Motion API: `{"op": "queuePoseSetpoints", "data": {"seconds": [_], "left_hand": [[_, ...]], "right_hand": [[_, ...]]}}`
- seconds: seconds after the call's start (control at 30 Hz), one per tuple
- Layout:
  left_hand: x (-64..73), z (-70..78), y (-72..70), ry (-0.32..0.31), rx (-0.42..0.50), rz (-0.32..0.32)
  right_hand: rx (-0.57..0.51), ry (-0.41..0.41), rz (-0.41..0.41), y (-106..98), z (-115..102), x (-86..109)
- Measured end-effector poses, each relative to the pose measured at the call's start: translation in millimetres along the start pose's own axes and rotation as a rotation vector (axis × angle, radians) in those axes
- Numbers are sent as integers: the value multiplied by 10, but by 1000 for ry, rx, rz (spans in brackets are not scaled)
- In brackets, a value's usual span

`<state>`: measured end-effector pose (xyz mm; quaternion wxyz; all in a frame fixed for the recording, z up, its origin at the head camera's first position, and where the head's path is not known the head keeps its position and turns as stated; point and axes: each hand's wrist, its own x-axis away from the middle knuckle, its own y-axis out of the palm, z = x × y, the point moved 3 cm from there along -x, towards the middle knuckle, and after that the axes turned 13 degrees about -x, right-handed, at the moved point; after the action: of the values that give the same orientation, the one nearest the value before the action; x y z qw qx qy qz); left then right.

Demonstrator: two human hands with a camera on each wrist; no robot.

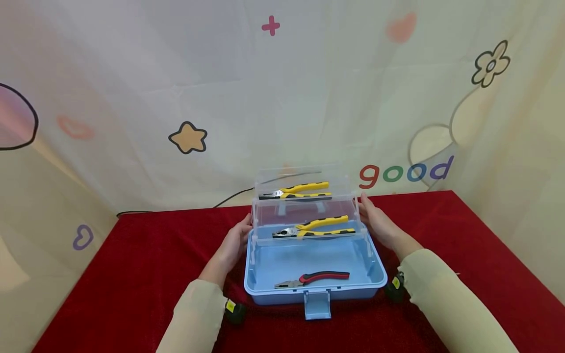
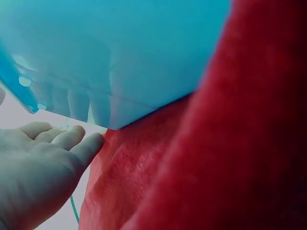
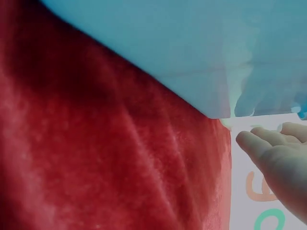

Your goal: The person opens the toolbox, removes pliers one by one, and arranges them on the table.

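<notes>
A light blue toolbox (image 1: pixel 291 296) stands on the red cloth with its two clear trays raised in steps toward the back. Yellow-and-black pliers (image 1: pixel 309 189) lie in the upper tray, and another yellow-and-black pair (image 1: pixel 315 226) in the lower tray. Red-and-black pliers (image 1: pixel 324 277) rest in the box's bottom near the front wall. My left hand (image 1: pixel 234 242) is at the box's left rear side, its fingers extended along the wall. On the opposite side, my right hand (image 1: pixel 379 224) has its fingers stretched out by the rear corner and the trays.
The box's front latch (image 1: pixel 317 305) hangs down over the red cloth (image 1: pixel 132 289). A thin dark cable (image 1: pixel 234 195) runs behind the box along the table's back edge. Beyond it hangs a pale printed curtain (image 1: pixel 247 98).
</notes>
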<state>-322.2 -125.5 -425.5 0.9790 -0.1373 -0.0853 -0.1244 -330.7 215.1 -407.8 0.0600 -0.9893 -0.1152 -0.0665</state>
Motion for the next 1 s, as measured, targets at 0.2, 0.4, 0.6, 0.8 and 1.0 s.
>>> {"op": "queuePoseSetpoints", "data": {"seconds": [0.2,0.4,0.6,0.8,1.0], "left_hand": [[27,17,-5,17,-35,15],[49,26,-12,41,-54,21],[85,23,-34,54,-59,24],[163,-12,-53,64,-84,48],[246,-43,-44,66,-82,73]], "right_hand": [[31,-3,-7,16,-33,25],[56,13,2,29,-50,34],[69,11,22,27,-64,52],[61,3,24,-4,-83,62],[62,1,20,-33,-88,79]]}}
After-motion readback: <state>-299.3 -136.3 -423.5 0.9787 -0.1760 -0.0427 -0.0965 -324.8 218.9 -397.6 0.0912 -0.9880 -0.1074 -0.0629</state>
